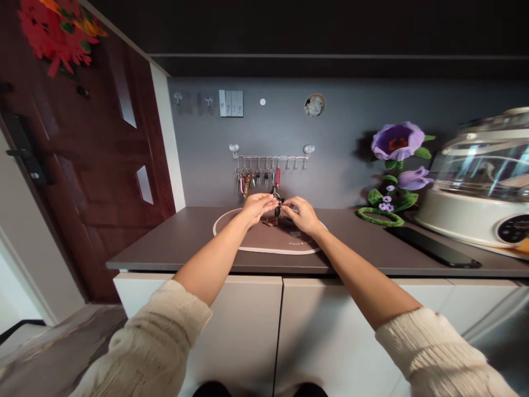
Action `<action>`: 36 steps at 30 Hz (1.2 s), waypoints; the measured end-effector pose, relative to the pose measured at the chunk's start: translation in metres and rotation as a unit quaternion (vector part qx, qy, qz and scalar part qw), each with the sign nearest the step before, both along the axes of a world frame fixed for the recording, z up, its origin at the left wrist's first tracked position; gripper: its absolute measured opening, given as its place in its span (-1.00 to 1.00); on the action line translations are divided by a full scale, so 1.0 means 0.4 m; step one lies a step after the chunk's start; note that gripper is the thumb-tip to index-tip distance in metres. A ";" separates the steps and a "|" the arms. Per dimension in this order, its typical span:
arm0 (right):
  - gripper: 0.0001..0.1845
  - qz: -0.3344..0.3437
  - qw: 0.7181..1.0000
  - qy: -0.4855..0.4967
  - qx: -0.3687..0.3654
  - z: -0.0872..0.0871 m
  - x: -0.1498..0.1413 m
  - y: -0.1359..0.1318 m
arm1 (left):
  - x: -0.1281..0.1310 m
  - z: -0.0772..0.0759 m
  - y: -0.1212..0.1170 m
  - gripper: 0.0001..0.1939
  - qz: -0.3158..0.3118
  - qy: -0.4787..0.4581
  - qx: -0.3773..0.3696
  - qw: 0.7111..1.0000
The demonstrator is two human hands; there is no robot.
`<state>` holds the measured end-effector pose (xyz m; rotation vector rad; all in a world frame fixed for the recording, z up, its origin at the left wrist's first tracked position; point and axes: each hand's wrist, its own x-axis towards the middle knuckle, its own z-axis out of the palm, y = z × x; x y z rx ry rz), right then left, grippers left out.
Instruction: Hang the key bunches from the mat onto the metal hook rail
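Above the front of the hook rack, my left hand (259,208) is closed, its fingertips pinching a metal key ring. My right hand (301,214) is closed on the other side, its fingertips on the dark keys of the same bunch. A black fob (277,211) hangs between the two hands. Beneath them lies an oval brown mat (256,242) with a pale rim, and a small reddish item (270,222) shows just over it. On the wall behind, a clear hook rack (270,158) carries several key bunches (248,179) and a red carabiner (278,177).
A purple knitted flower (399,143) with a green base stands at the right. Beside it are a black phone (433,248) and a white appliance (467,215) with a clear upper part. A dark red door (103,220) is at the left. A dark cabinet (330,33) overhangs the counter (165,242).
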<state>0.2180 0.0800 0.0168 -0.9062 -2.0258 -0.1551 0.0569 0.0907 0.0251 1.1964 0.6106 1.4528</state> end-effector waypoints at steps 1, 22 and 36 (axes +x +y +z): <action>-0.78 0.001 1.000 0.002 -0.001 -0.001 0.000 0.002 | 0.001 0.000 -0.002 -0.92 -0.005 0.001 0.001 1.000; -0.77 0.027 0.982 0.179 -0.049 0.009 0.002 0.020 | 0.004 -0.008 -0.008 -0.96 -0.068 -0.014 -0.122 0.990; -0.68 0.080 0.966 0.219 -0.114 0.097 0.001 0.032 | 0.013 -0.014 -0.015 -0.90 -0.080 0.061 -0.095 0.990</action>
